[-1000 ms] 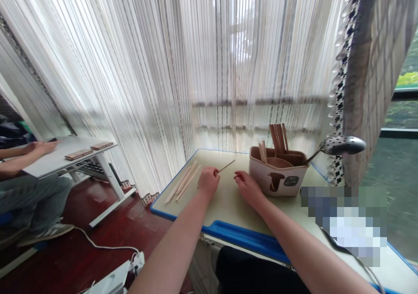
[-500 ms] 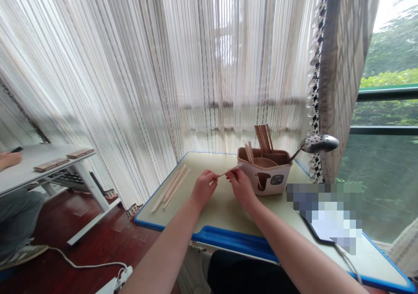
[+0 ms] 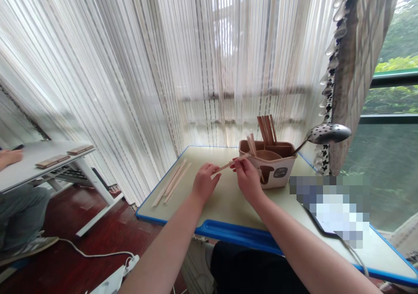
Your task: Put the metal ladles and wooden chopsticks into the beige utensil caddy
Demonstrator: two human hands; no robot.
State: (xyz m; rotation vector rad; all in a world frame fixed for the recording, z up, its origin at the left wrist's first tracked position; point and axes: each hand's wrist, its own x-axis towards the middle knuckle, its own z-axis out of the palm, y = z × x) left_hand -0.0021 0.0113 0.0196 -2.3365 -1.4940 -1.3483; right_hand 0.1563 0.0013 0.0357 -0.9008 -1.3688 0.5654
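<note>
Thin pale wooden chopsticks (image 3: pixel 225 167) are held slanting between my two hands, over the middle of the table. My left hand (image 3: pixel 205 182) grips their lower left end. Nearer the upper right end, the fingers of my right hand (image 3: pixel 245 172) pinch them; their exact count is hard to make out. Just behind my right hand stands a white and brown utensil holder (image 3: pixel 281 176). Light chopsticks (image 3: pixel 251 144) and dark brown chopsticks (image 3: pixel 267 129) stand upright in it, and a slotted ladle (image 3: pixel 329 134) leans out to the right. More pale chopsticks (image 3: pixel 174 183) lie on the table left of my left hand.
The cream table (image 3: pixel 217 202) has a blue rim. At its right lies a blurred-out device (image 3: pixel 333 215) with a cable. Striped curtains (image 3: pixel 130 68) hang behind. On the left, another person's hand (image 3: pixel 11 157) rests at a white table (image 3: pixel 62 148); a power strip (image 3: pixel 114 281) lies below.
Both hands keep hold of the chopsticks, which now show more of their length between and beyond my fingers. My right hand has shifted slightly right, and the view has tilted a little.
</note>
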